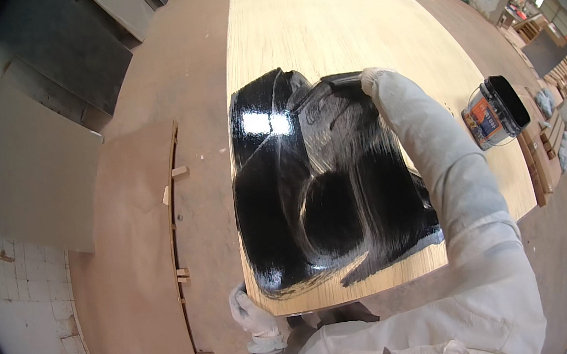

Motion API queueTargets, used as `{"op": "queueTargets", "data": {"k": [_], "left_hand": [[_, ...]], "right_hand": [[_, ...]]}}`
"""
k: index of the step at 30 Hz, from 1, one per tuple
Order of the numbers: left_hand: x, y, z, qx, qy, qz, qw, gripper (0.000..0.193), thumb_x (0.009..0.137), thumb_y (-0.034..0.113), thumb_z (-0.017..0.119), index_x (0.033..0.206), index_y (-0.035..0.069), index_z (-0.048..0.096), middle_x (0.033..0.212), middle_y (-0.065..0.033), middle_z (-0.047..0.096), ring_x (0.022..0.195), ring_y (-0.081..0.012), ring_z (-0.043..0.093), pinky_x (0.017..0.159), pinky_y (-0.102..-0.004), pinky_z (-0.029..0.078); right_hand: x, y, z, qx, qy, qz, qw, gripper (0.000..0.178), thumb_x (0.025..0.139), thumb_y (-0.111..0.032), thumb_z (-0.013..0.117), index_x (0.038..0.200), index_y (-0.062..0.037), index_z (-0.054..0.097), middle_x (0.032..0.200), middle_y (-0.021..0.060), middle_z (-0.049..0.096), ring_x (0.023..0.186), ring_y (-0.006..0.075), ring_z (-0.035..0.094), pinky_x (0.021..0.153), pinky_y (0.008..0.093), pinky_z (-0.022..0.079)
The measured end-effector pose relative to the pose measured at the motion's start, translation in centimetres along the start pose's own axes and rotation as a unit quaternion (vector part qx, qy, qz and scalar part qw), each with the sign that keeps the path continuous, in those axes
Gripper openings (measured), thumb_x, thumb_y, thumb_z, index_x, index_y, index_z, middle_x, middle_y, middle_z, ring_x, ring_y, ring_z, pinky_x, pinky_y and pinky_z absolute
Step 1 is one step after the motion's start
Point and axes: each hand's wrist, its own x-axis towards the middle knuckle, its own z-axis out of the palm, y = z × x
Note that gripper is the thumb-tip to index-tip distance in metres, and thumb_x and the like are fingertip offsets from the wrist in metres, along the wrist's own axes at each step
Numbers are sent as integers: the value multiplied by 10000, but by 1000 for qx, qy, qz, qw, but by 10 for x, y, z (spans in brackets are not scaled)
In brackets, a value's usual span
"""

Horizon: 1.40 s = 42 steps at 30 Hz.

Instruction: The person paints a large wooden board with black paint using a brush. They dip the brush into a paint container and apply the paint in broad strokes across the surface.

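Note:
A long pale wooden board (304, 9) stretches away in front of me. Glossy black coating (270, 207) covers much of its near part, streaked and thinner toward the middle. My right hand (346, 81), dark against the coating, reaches to the far edge of the black area. Its fingers look closed around a dark, flat-edged thing that I cannot make out, pressed to the surface. My left hand (253, 314), in a white glove, is closed at the board's near left corner. On the board's right side stands a dark bucket (490, 114) with an orange-and-blue label and a wire handle.
At left, a large brown sheet (134, 268) lies low, with small wooden blocks (180, 171) along its edge. Grey panels (30, 153) lean beyond it. Stacked timber (554, 134) and crumpled plastic (566, 152) lie to the right, near a worn wall.

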Motion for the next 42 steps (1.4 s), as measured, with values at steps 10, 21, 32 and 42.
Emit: {"op": "queueTargets", "data": {"k": [10, 21, 32, 42], "left_hand": [[-2, 1, -5, -29, 21, -22, 999, 287, 1112, 160, 490, 1136, -54, 680, 1093, -120, 704, 1007, -207, 656, 930, -353, 538], [0, 6, 7, -18, -34, -30, 999, 308, 1120, 180, 462, 1164, -46, 667, 1114, -110, 695, 1017, -201, 646, 940, -359, 533], [-2, 6, -6, -20, 0, -13, 1000, 300, 1111, 171, 470, 1150, -49, 670, 1082, -113, 701, 1002, -205, 648, 939, -351, 532], [1, -2, -10, 1, 14, -3, 1000, 272, 1109, 141, 505, 1185, -65, 666, 1113, -123, 705, 1024, -212, 655, 944, -356, 540]], "right_hand": [[-159, 29, 64, -97, 27, -12, 995, 471, 1041, -191, 545, 1507, -191, 610, 1455, 126, 671, 1327, 317, 647, 1128, 414, 507], [-157, 125, 83, 163, -3, 125, 979, 440, 1071, -10, 454, 1421, -152, 680, 1370, 129, 712, 1299, 257, 652, 1137, 396, 483], [-127, 169, 86, -66, 77, 92, 991, 495, 983, -179, 605, 1472, -253, 636, 1339, 167, 729, 1240, 336, 696, 1050, 441, 527], [-199, 53, 89, -107, 54, -76, 990, 483, 1038, -311, 573, 1517, -255, 592, 1265, 194, 740, 1187, 393, 701, 1038, 469, 542]]}}
